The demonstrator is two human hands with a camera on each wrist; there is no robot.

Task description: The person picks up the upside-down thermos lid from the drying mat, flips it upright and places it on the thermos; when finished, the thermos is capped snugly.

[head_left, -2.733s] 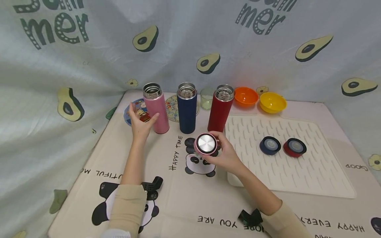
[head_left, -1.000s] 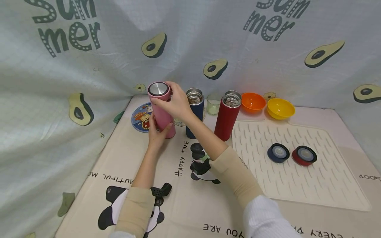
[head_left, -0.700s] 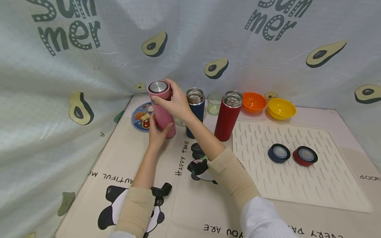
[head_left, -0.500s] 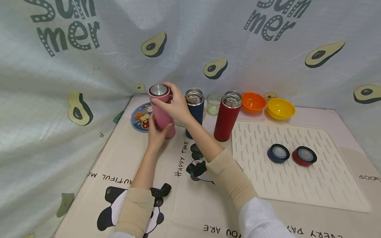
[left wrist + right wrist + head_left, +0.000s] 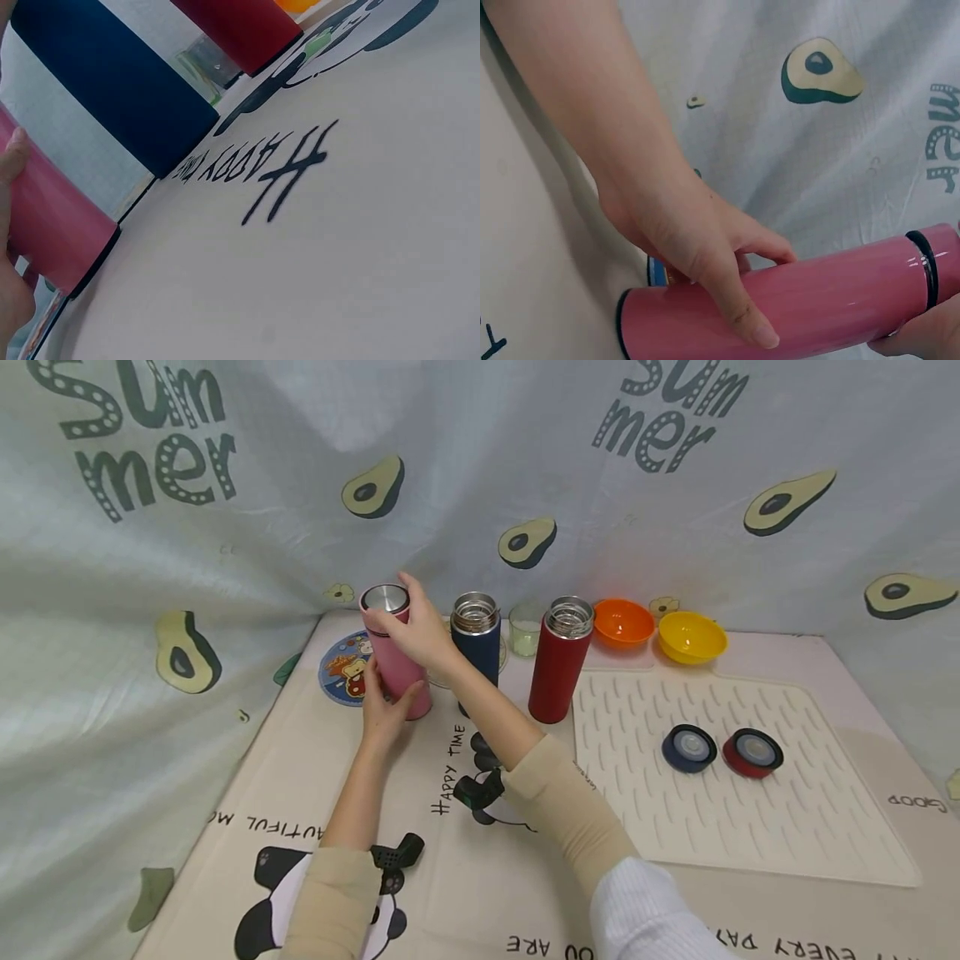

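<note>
A pink thermos [image 5: 403, 681] stands upright at the left of the table. Its pink lid [image 5: 386, 600], with a silver disc on top, sits on its mouth. My left hand [image 5: 385, 717] grips the lower body between thumb and fingers, as the right wrist view also shows. From the right, my right hand [image 5: 422, 631] holds the lid, thumb at the near side and fingers behind. Only part of my right hand [image 5: 926, 334] enters the right wrist view, by the dark seam below the lid. Beside it stand a navy thermos [image 5: 480, 647] and a red thermos [image 5: 557, 677], both lidless.
A navy lid [image 5: 689, 748] and a red lid [image 5: 753, 752] lie on a cream ridged mat [image 5: 750, 827]. Behind are an orange bowl [image 5: 624, 624], a yellow bowl [image 5: 692, 638] and a glass [image 5: 523, 631]. A round patterned mat [image 5: 341, 668] lies behind the pink thermos.
My right hand has brought the pink lid from the table's middle left onto the pink thermos. My left hand, earlier spread beside the thermos, now grips its lower body.
</note>
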